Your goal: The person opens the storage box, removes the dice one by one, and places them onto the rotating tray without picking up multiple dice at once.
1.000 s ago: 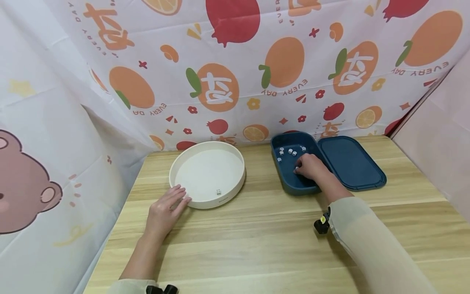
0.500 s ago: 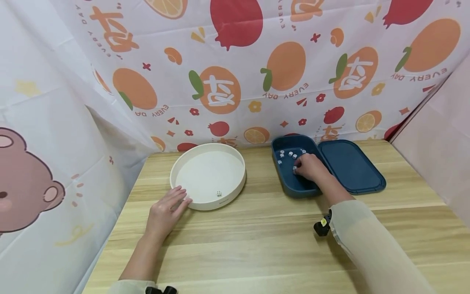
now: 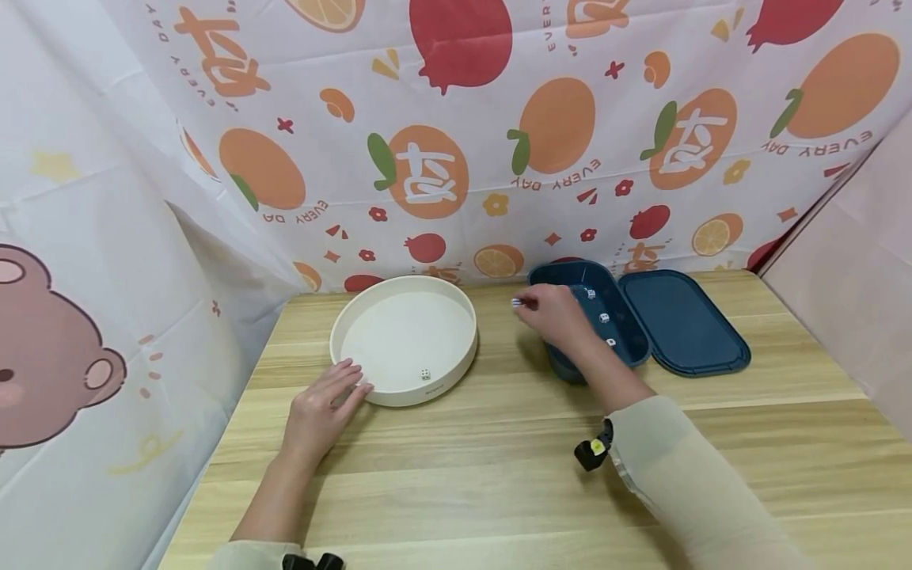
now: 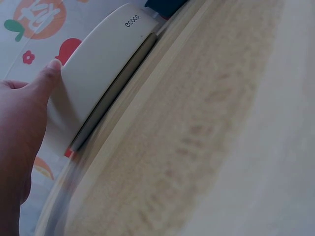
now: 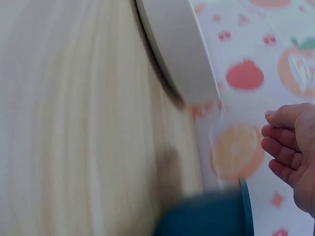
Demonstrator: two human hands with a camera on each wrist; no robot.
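In the head view my left hand (image 3: 317,412) rests at the near-left rim of a round cream tray (image 3: 445,385), fingers loosely extended over the edge. The left wrist view shows its thumb (image 4: 49,71) at the top of the tray's wall. One white die (image 3: 425,374) lies inside, near the front wall. My right hand (image 3: 559,317) is above the left edge of a deep blue box (image 3: 630,336), pinching a small white die (image 3: 517,302) at its fingertips. Several dice remain visible in the box, such as one die (image 3: 604,317); the hand covers others.
A flat blue lid (image 3: 687,321) lies right of the box on the wooden table (image 3: 456,475). Behind them hangs a fruit-print cloth (image 3: 492,158). Wood shows between the tray and the box.
My right hand has lifted a die out of the blue box and moved left over its edge. The left hand and the tray stay in place.
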